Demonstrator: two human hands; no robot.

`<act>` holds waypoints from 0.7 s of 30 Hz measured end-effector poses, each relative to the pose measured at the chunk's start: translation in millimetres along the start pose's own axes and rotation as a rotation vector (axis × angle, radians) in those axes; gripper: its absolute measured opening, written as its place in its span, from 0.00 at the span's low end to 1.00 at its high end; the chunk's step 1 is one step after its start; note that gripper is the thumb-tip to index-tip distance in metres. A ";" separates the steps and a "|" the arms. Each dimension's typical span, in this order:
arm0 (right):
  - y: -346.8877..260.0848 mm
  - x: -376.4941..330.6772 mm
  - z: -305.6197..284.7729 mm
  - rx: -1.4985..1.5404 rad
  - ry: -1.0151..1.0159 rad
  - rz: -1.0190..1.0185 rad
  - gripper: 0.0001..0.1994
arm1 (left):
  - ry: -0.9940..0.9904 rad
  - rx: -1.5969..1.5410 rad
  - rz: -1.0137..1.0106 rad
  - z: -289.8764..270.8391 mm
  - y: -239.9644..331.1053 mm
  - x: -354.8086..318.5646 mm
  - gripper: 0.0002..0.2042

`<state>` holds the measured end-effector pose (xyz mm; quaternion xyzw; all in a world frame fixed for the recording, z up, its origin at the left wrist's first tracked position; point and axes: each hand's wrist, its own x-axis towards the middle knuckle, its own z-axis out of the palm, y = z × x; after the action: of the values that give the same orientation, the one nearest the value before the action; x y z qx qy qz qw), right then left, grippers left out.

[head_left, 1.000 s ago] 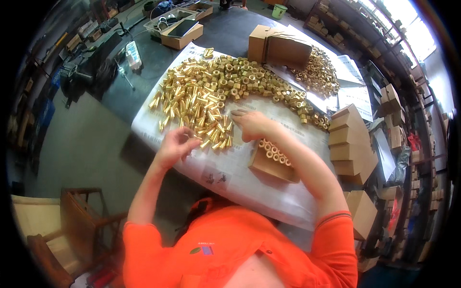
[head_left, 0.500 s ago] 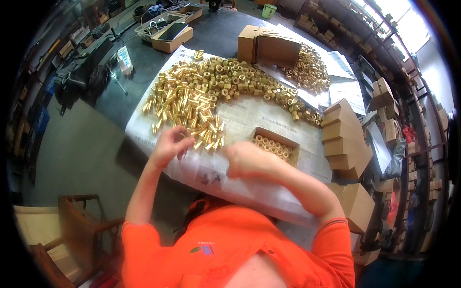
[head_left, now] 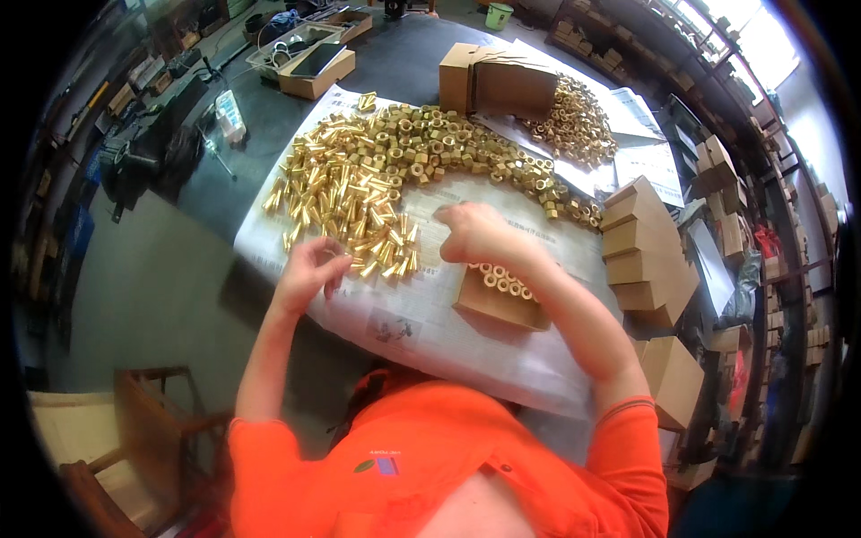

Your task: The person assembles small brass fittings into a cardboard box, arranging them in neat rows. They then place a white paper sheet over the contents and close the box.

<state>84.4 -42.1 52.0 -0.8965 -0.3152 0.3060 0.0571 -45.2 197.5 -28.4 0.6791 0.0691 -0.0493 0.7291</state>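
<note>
My left hand is at the near edge of a pile of small brass cone-shaped fittings. Its thumb and fingers are curled together; whatever is between them is too small to make out. My right hand is over the far left end of a small open cardboard box, left of the middle of the sheet. Its fingers point left toward the brass pieces, but they are partly hidden and blurred. Inside the box stand rows of brass nuts, partly covered by my right forearm. Beyond both hands spreads a band of loose brass hex nuts.
Newspaper sheets cover the table. Farther back, a cardboard box lies beside another heap of brass nuts. Nested cartons stand at the right edge. A wooden chair is at the lower left.
My right hand has moved away from me and to the right, from in front of the box to its far side. More of the box's front wall shows. My left hand has barely moved.
</note>
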 end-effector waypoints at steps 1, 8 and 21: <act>-0.6 8.9 4.2 -0.208 0.050 0.015 0.27 | -0.014 0.012 0.007 1.7 -0.5 3.1 0.06; -46.2 -66.9 33.9 0.083 -0.338 -0.393 0.16 | -0.034 0.056 -0.003 8.2 2.8 6.3 0.07; -22.5 -62.6 151.9 0.463 0.170 -0.631 0.35 | -0.162 0.062 -0.131 38.7 -15.4 11.8 0.07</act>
<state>-54.7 -75.5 -31.7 -0.7413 -0.4919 0.2610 0.3748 -34.8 158.1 -42.9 0.6892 0.0524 -0.1538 0.7061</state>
